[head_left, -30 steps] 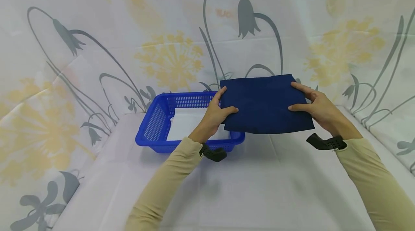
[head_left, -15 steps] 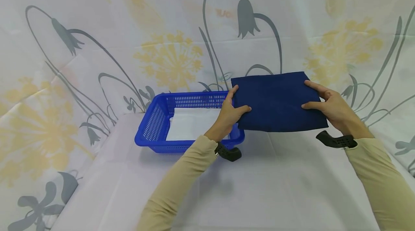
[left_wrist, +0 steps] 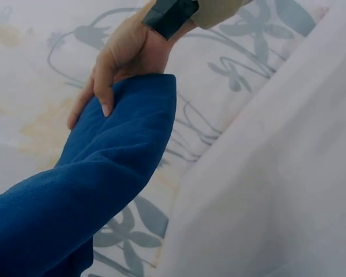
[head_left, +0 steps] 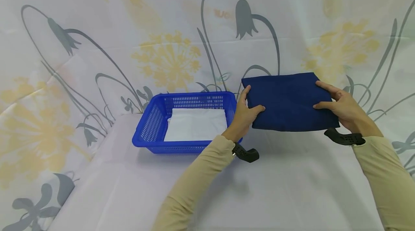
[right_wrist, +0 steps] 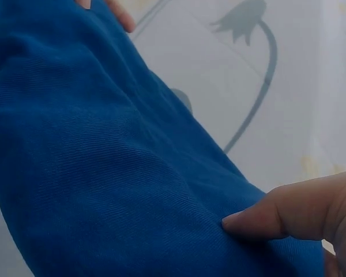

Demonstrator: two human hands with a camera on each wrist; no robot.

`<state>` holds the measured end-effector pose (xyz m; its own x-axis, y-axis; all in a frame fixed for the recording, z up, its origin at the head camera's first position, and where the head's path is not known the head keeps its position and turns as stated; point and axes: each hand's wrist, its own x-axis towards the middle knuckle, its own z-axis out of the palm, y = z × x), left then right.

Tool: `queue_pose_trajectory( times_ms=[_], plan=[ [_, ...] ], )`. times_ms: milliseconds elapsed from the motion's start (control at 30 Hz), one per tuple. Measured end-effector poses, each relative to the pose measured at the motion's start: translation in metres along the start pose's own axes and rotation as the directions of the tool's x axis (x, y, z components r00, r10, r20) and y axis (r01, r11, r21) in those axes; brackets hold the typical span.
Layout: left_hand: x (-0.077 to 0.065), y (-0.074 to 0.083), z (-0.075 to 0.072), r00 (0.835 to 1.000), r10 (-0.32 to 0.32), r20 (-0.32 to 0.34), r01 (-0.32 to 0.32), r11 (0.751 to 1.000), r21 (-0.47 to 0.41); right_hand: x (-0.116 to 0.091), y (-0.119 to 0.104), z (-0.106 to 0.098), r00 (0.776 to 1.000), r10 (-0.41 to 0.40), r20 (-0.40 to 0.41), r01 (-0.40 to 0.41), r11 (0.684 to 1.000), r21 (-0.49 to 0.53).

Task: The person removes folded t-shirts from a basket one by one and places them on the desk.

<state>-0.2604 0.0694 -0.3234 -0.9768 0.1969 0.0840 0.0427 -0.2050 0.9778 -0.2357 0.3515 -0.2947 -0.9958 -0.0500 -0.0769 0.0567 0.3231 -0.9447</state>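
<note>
A folded navy-blue cloth (head_left: 291, 101) is held up in the air between both hands, to the right of the basket. My left hand (head_left: 244, 114) grips its left edge, thumb on the near face and fingers going round behind. At the opposite edge my right hand (head_left: 347, 110) pinches the cloth the same way; its thumb (right_wrist: 265, 219) presses into the ribbed fabric in the right wrist view. The cloth (left_wrist: 115, 144) bows and wrinkles slightly between the hands in the left wrist view. Fingers behind it are partly hidden.
A blue plastic basket (head_left: 142, 130) with perforated walls stands on the white-covered table (head_left: 285, 188), left of the hands. A folded white cloth (head_left: 196, 123) lies inside it. Behind hangs a white curtain (head_left: 162, 8) with grey and yellow flower prints.
Both hands have moved to the right with the navy cloth, away from over the basket. More of the white cloth and the basket's right side now shows.
</note>
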Motion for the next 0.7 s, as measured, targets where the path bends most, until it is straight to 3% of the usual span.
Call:
queue_pose_trajectory(
  times_ms=[300,700],
  plan=[
    [0.006,-0.018,0.019,0.996,-0.014,-0.086,0.017,0.999,0.035,0.003,0.011,-0.010,1.000,0.019,-0.017,-0.019,1.000,-0.019],
    [0.008,-0.043,0.028,0.995,-0.024,-0.095,0.028,0.999,0.043,0.009,0.031,-0.019,1.000,0.026,-0.003,-0.026,0.997,-0.075]
  ],
)
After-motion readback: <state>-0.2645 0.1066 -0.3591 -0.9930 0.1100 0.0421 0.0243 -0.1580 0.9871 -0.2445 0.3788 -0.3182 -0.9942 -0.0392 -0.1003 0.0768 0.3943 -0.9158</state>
